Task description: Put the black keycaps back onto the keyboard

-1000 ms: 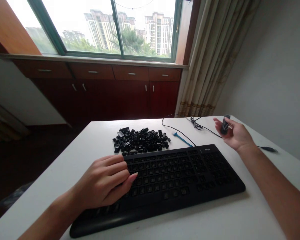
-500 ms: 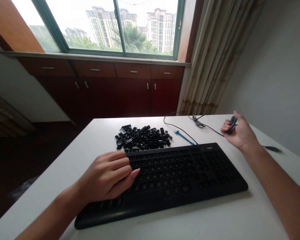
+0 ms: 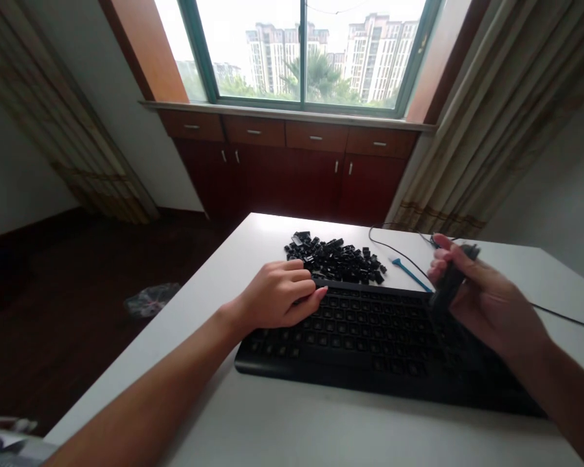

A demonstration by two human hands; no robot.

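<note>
White tabletop (image 3: 321, 428), hands (image 3: 285, 295) now closer together

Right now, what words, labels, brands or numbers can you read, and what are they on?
No text can be read.
Keyboard: any marks are too small or dark.
Loose keys: any letters are too small.
Dark object in the right hand: blurred, nothing legible.
Patterned grey thing, lower left corner: too blurred.

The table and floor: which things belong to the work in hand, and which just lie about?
Likely the work:
black keyboard, under the left hand
dark object in the right hand, blurred
heaped black keycaps
blue tool, unheld

Apparently just lying about:
crumpled clear plastic on the floor
pale patterned item, lower left
</note>
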